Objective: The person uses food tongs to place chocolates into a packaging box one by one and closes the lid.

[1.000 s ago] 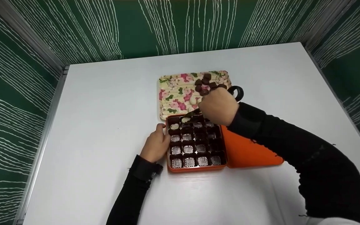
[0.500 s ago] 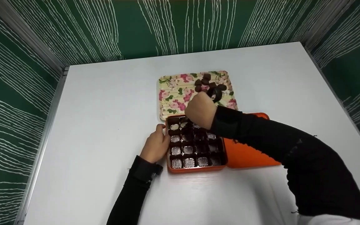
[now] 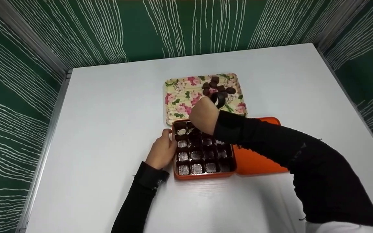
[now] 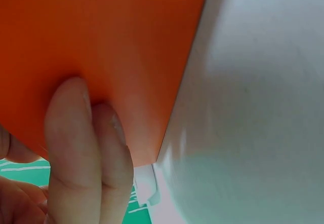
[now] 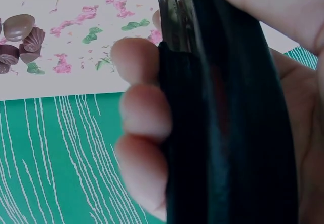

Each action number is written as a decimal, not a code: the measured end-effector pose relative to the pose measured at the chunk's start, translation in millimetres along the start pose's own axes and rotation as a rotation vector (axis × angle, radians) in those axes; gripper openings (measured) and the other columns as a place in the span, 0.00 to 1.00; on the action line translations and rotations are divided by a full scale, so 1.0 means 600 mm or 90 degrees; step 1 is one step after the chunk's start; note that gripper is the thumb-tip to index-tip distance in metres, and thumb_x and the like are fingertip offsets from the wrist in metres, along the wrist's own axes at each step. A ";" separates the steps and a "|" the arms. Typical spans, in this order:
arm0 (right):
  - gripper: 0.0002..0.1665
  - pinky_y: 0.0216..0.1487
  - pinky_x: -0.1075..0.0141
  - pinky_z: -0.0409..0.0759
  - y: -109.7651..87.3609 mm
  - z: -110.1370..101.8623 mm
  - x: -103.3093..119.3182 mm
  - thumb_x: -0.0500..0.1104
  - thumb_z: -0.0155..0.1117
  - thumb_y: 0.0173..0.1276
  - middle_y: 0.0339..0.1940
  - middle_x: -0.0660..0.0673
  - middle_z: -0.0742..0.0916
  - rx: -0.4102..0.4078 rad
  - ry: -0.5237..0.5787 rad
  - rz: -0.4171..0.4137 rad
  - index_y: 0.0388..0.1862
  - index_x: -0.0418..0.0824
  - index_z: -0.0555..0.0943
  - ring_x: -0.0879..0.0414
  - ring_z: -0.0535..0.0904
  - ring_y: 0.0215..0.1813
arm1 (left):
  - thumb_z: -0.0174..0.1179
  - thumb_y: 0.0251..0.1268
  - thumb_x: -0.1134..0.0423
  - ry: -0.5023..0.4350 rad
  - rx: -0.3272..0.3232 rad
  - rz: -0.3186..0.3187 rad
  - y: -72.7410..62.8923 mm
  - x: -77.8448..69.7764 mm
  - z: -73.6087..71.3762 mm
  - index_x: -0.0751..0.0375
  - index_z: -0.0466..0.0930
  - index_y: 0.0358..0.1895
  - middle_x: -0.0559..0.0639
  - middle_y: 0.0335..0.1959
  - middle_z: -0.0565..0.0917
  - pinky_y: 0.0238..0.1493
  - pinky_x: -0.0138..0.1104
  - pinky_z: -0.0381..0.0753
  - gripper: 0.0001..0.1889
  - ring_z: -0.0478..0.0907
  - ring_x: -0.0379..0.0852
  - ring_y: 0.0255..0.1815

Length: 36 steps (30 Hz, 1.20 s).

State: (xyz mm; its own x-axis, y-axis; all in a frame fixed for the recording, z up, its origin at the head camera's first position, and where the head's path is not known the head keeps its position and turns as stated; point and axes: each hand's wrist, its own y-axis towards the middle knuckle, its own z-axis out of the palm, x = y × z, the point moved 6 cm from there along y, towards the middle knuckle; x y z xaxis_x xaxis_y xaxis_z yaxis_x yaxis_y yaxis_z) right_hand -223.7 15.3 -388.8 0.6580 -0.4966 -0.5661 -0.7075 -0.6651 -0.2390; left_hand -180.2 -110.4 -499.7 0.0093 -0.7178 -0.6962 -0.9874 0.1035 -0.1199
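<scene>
My right hand (image 3: pixel 204 115) grips a pair of tongs (image 5: pixel 228 112) with black handles and metal arms; their looped end shows beyond my wrist in the head view. The tongs' tips are hidden beneath that hand, over the far rows of an orange box (image 3: pixel 206 176). Dark compartments divide the box, and a cream-coloured chocolate (image 3: pixel 181 132) sits in one near its far left corner. My left hand (image 3: pixel 161 150) rests along the box's left side. Its fingers (image 4: pixel 73 133) press against the orange wall in the left wrist view.
Behind the box lies a floral tray (image 3: pixel 175 97) bearing several brown chocolates (image 3: pixel 213 84). An orange lid (image 3: pixel 257 160) lies against the box's right side, partly under my right sleeve. Green walls with white lines surround the white table (image 3: pixel 108 113).
My right hand and the tongs have moved left and slightly down over the box, with most of that motion in the first half second. My left hand has stayed put.
</scene>
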 end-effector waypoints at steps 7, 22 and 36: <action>0.30 0.29 0.62 0.45 -0.021 -0.015 -0.017 0.38 0.51 0.75 0.16 0.50 0.53 -0.021 -0.015 0.010 0.16 0.47 0.49 0.59 0.45 0.23 | 0.46 0.74 0.59 -0.011 0.004 0.002 0.000 -0.001 0.000 0.62 0.65 0.61 0.48 0.23 0.76 0.25 0.38 0.74 0.18 0.74 0.45 0.21; 0.22 0.21 0.58 0.60 -0.062 0.048 -0.179 0.48 0.64 0.65 0.13 0.48 0.65 -0.054 0.288 0.120 0.15 0.45 0.66 0.50 0.65 0.18 | 0.46 0.73 0.58 -0.014 -0.001 -0.012 0.000 0.003 0.004 0.62 0.65 0.62 0.49 0.22 0.76 0.24 0.38 0.73 0.19 0.73 0.45 0.20; 0.28 0.23 0.60 0.52 -0.070 0.168 -0.202 0.36 0.55 0.65 0.11 0.49 0.58 -0.005 0.286 0.176 0.09 0.47 0.55 0.53 0.56 0.17 | 0.45 0.73 0.58 -0.014 0.002 -0.011 -0.001 0.002 0.005 0.62 0.64 0.63 0.48 0.21 0.75 0.22 0.37 0.72 0.20 0.72 0.44 0.19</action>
State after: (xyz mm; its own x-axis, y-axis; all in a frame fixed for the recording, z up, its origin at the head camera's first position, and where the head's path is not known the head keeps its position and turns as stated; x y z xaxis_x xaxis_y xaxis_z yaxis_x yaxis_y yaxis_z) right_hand -299.4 159.6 -389.7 0.4943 -0.8429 -0.2124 -0.8693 -0.4790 -0.1222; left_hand -179.4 -109.5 -502.6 0.0300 -0.7042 -0.7094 -0.9865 0.0937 -0.1347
